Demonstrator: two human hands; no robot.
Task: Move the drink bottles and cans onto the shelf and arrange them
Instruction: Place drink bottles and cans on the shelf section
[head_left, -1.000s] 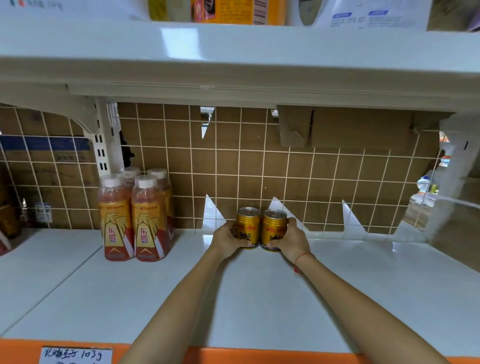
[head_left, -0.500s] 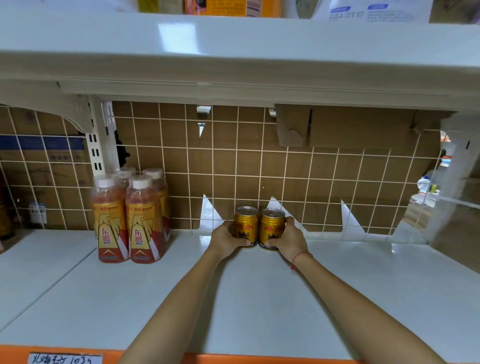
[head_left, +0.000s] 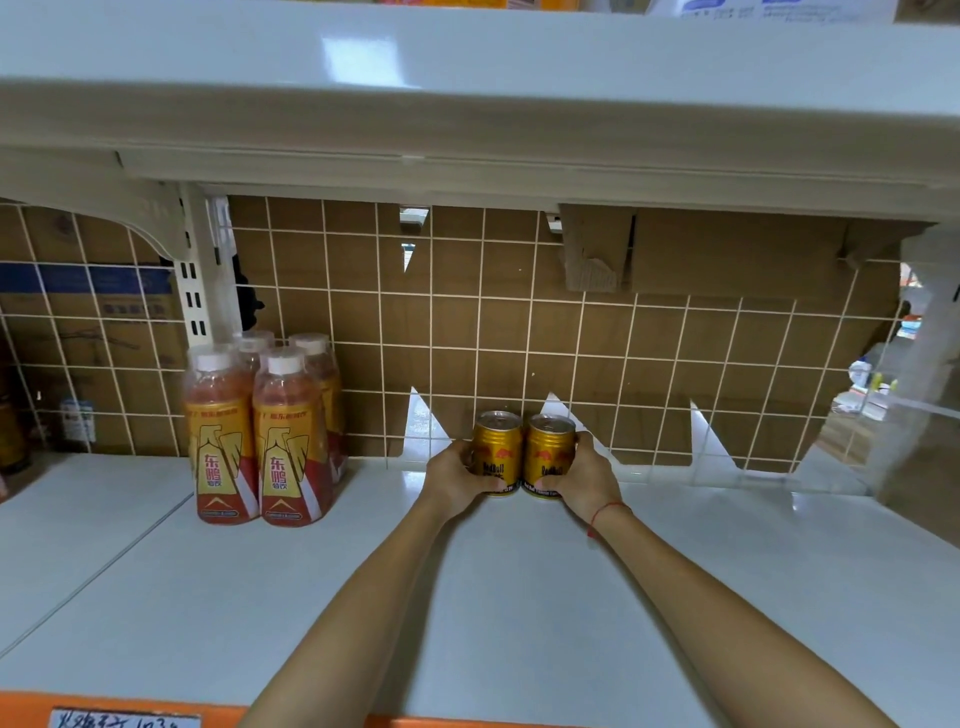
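Two gold Red Bull cans stand side by side, touching, at the back of the white shelf (head_left: 363, 597) near the wire grid. My left hand (head_left: 453, 475) grips the left can (head_left: 496, 453) from its left side. My right hand (head_left: 584, 478) grips the right can (head_left: 549, 456) from its right side; a red string circles that wrist. Both cans sit upright on the shelf. Several orange drink bottles (head_left: 260, 431) with white caps and gold-red labels stand in a tight block to the left, against the grid.
A white shelf board (head_left: 467, 104) hangs low overhead. The wire grid back (head_left: 571, 338) with brown cardboard behind bounds the rear. An upright bracket (head_left: 200, 291) stands behind the bottles. An orange front edge with a price label (head_left: 122, 717) runs along the bottom.
Both hands and the two cans have stayed nearly in place at the back of the shelf. The view has shifted slightly downward.
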